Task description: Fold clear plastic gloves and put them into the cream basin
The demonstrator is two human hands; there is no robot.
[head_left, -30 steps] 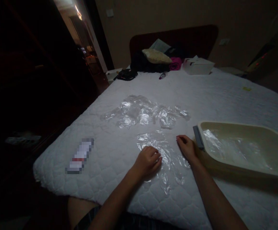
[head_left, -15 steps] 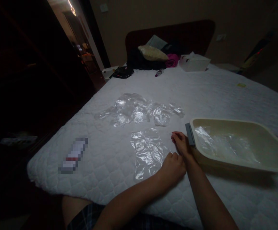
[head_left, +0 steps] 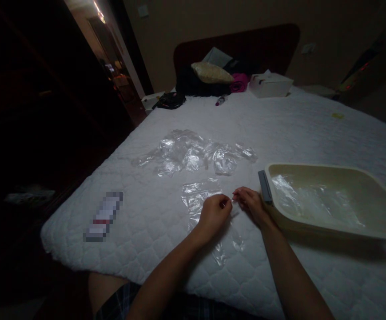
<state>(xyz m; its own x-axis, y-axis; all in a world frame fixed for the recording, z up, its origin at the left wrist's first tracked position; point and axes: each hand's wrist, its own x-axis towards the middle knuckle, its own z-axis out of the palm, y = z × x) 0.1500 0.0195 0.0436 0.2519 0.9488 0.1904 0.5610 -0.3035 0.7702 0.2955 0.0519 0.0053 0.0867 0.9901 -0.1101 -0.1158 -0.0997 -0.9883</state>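
A clear plastic bag (head_left: 196, 195) lies on the white quilted bed cover, its lower part bunched beneath my left forearm. My left hand (head_left: 212, 213) is over this bag, fingers curled into a pinch on what appears to be its right edge. Fingertip to fingertip with it, my right hand (head_left: 251, 204) is also pinched; whatever is between those fingers is too small to make out. Beyond both hands spreads a heap of crumpled clear plastic bags (head_left: 186, 151). To the right stands a cream plastic basin (head_left: 332, 178) with a grey handle, holding clear plastic.
A pixelated flat object (head_left: 103, 216) lies on the left of the bed cover (head_left: 139, 226). Toward the headboard (head_left: 239, 44) are a white box (head_left: 271, 86), a small bottle (head_left: 220, 101), dark cloth and a magenta roll (head_left: 239, 83).
My left hand has moved up and left over the bag and come to my right fingertips. The bag's lower part has shifted to the right. My right hand has turned slightly.
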